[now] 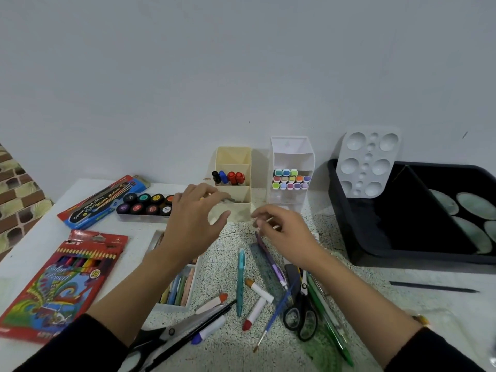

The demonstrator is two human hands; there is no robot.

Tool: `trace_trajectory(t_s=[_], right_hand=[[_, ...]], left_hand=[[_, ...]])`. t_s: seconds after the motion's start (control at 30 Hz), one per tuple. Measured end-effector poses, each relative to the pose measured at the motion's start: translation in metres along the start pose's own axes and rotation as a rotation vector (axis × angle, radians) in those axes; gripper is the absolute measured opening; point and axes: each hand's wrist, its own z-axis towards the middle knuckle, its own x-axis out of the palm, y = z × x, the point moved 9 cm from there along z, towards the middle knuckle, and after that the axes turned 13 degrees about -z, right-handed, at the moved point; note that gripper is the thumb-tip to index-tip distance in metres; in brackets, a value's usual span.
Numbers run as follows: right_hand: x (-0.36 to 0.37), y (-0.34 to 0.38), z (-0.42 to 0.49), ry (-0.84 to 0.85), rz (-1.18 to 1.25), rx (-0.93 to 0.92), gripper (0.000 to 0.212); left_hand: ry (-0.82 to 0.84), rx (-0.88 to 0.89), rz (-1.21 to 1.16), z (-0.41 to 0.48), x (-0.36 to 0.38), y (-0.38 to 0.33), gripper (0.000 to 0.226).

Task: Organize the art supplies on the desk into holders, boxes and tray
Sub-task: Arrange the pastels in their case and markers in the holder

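My left hand [194, 221] hovers in front of the cream tiered holder [234, 183], fingers spread, with nothing in it. Markers with black, blue and red caps stand in the holder's middle tier. My right hand [284, 232] is just right of the holder's base, its fingers pinched on a thin pale stick [268, 220]. The white holder [292, 173] holds several pastel-capped markers. Loose on the desk below my hands lie a teal pen [240, 280], a purple pen [271, 260], white markers [259, 289], a blue brush [277, 308] and black scissors [302, 312].
A black tray [357, 237] at right holds shells and a white palette [367, 162] leaning on it. At left: a coloured pencil box [61, 283], a brush pack [102, 202], a paint jar set [145, 206] and a pastel box [179, 291]. Large scissors [163, 336] lie near the front edge. A black pencil [433, 287] lies at right.
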Motion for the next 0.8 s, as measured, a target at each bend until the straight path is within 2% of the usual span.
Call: trace_trajectory(t_s=[0.07, 0.2, 0.33, 0.43, 0.53, 0.67, 0.73, 0.8], right_hand=[[-0.004, -0.003, -0.014, 0.029, 0.012, 0.034, 0.018], [-0.015, -0.009, -0.038, 0.065, -0.122, 0.014, 0.015], [0.002, -0.028, -0.066, 0.447, -0.410, -0.033, 0.022], [0.010, -0.039, -0.085, 0.588, -0.560, -0.103, 0.029], [0.018, -0.045, -0.097, 0.660, -0.643, -0.163, 0.041], [0.018, -0.043, -0.099, 0.640, -0.669, -0.260, 0.042], [0.014, -0.045, -0.095, 0.585, -0.644, -0.302, 0.037], [0.005, -0.054, -0.092, 0.501, -0.552, -0.271, 0.036]], left_hand=[[0.049, 0.023, -0.121, -0.014, 0.005, -0.015, 0.021], [0.381, 0.015, -0.247, -0.046, 0.042, -0.029, 0.008], [0.660, 0.099, -0.269, -0.079, 0.084, -0.044, 0.025], [0.665, 0.153, -0.234, -0.090, 0.103, -0.054, 0.031], [0.615, 0.119, -0.195, -0.084, 0.112, -0.051, 0.032], [0.587, 0.031, -0.220, -0.077, 0.121, -0.040, 0.038], [0.587, 0.019, -0.206, -0.078, 0.128, -0.037, 0.039], [0.590, 0.016, -0.189, -0.080, 0.133, -0.038, 0.041]])
